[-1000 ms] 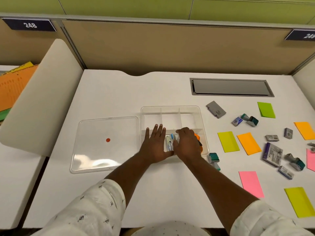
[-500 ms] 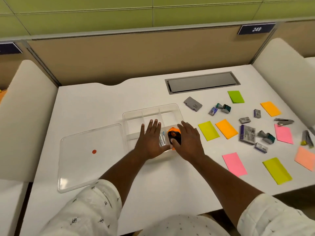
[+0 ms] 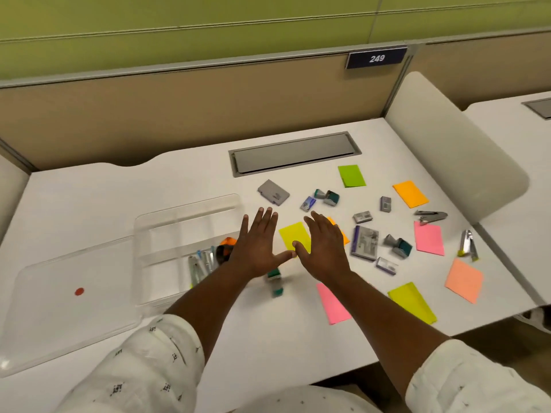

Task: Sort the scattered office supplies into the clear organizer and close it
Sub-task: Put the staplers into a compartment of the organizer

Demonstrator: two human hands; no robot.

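The clear organizer (image 3: 185,217) sits left of centre, with staplers (image 3: 200,263) and an orange-black item (image 3: 225,247) in its near compartment. Its clear lid (image 3: 59,296), marked by a red dot, lies flat to its left. My left hand (image 3: 258,244) is open, fingers spread, just right of the organizer. My right hand (image 3: 323,247) is open too, hovering over a yellow sticky note (image 3: 293,235) and an orange note (image 3: 343,235). A teal stamp (image 3: 275,283) lies below my left hand. Sticky notes, staple boxes and stamps are scattered to the right.
A grey cable hatch (image 3: 295,155) is set in the desk at the back. A grey card holder (image 3: 272,192), a staple remover (image 3: 432,217) and a small stapler (image 3: 468,244) lie among the supplies. A white divider (image 3: 447,144) bounds the desk on the right.
Both hands have left the organizer's near compartment and moved right, over the yellow sticky note. The view has swung to the right.
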